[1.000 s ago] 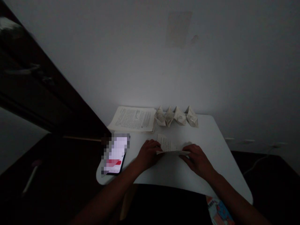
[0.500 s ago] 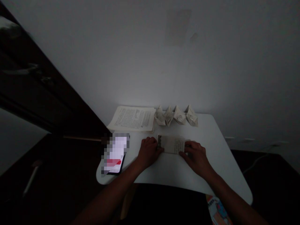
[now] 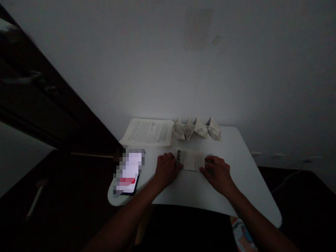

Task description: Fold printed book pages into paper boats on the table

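Note:
A folded sheet of printed paper (image 3: 190, 160) lies flat near the middle of the white table, between my two hands. My left hand (image 3: 167, 168) grips its left edge, thumb at the lower corner and fingers curled. At the opposite edge, my right hand (image 3: 216, 171) pinches the paper between thumb and fingers. Several folded paper boats (image 3: 201, 129) stand in a row just behind it, near the wall. To their left is a stack of printed pages (image 3: 151, 132).
A phone with a lit, partly blurred screen (image 3: 131, 171) rests at the left of the white table (image 3: 252, 196). The wall (image 3: 157, 70) rises right behind the table. A dark door (image 3: 39, 87) stands at the left. Something colourful (image 3: 244, 236) shows below the front edge.
The folded paper's right part looks a little narrower, and my right hand has shifted slightly left with it. My left hand stays at the left edge.

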Tool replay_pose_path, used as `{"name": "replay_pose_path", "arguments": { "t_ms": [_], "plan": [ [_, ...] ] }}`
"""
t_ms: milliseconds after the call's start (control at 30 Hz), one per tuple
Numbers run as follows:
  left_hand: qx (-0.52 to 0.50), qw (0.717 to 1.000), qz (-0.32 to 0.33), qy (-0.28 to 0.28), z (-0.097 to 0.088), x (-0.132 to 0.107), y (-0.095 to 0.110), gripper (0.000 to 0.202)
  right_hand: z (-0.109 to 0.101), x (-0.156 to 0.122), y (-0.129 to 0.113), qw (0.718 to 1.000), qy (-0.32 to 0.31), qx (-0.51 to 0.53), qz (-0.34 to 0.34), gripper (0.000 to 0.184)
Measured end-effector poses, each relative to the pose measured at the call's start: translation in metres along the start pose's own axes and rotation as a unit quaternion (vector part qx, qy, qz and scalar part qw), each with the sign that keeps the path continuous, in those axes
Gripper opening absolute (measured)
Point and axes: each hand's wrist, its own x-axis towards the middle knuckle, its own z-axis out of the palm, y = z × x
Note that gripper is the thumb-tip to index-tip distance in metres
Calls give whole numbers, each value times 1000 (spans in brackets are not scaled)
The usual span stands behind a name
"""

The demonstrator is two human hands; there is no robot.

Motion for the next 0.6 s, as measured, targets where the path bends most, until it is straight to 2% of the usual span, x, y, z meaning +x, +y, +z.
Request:
{"name": "replay_pose_path", "arguments": {
  "t_ms": [400,600],
  "plan": [
    [24,1000,-17,1,0,-3,3,30,0,-1,0,999,0,5,40,23],
    [25,999,-19,18,3,-4,2,30,1,-2,11,998,0,6,68,27]
  ]
}}
